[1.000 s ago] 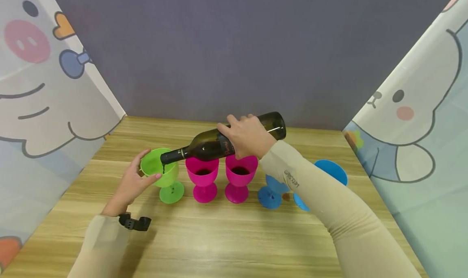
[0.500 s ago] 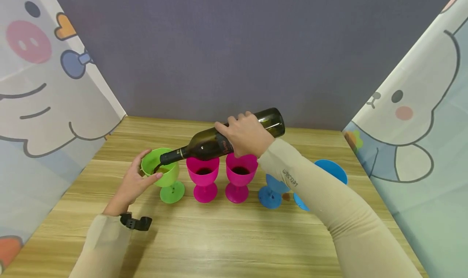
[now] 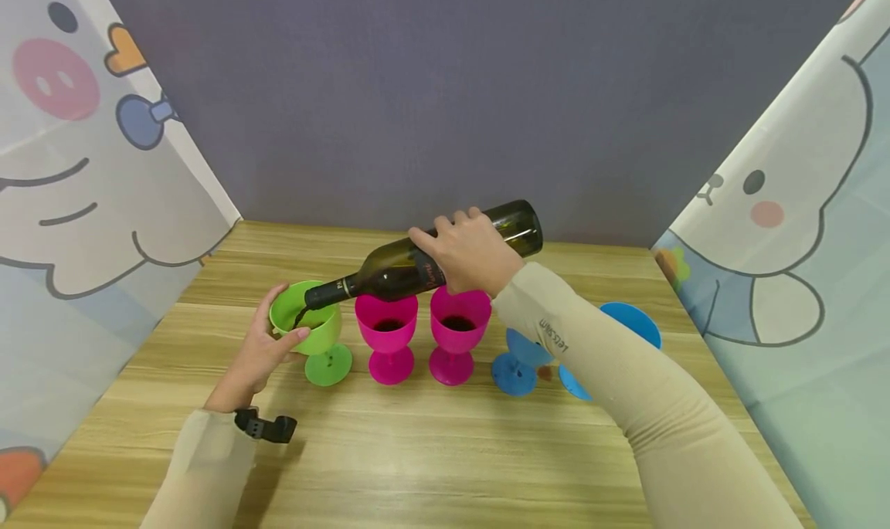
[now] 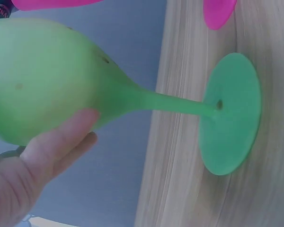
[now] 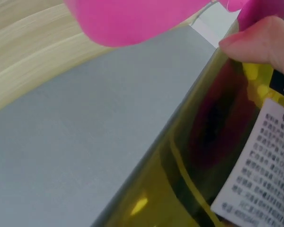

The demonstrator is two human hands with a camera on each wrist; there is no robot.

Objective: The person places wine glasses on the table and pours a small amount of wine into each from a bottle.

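My left hand (image 3: pixel 257 351) holds the bowl of a green plastic goblet (image 3: pixel 320 344) at the left end of a row, thumb on the near side. The goblet's foot stands on the table; in the left wrist view fingers press its green bowl (image 4: pixel 61 80). Over the pink goblets, my right hand (image 3: pixel 469 252) grips a dark green wine bottle (image 3: pixel 389 272) round its body. The bottle slants neck-down to the left, its mouth inside the green rim. Dark liquid runs from it into the goblet. A white printed label shows on the bottle (image 5: pixel 180 175) in the right wrist view.
Two pink goblets (image 3: pixel 386 345) with dark liquid stand right of the green one, below the bottle. Further right are two blue goblets (image 3: pixel 514 373), partly hidden by my right sleeve. A grey panel (image 3: pixel 445 112) backs the wooden table (image 3: pixel 431 452), with printed cloths at both sides.
The bottle's base has risen slightly with my right hand, so it tilts more steeply. Liquid keeps running into the green goblet. My left hand keeps its hold there, its wrist shifting slightly right.
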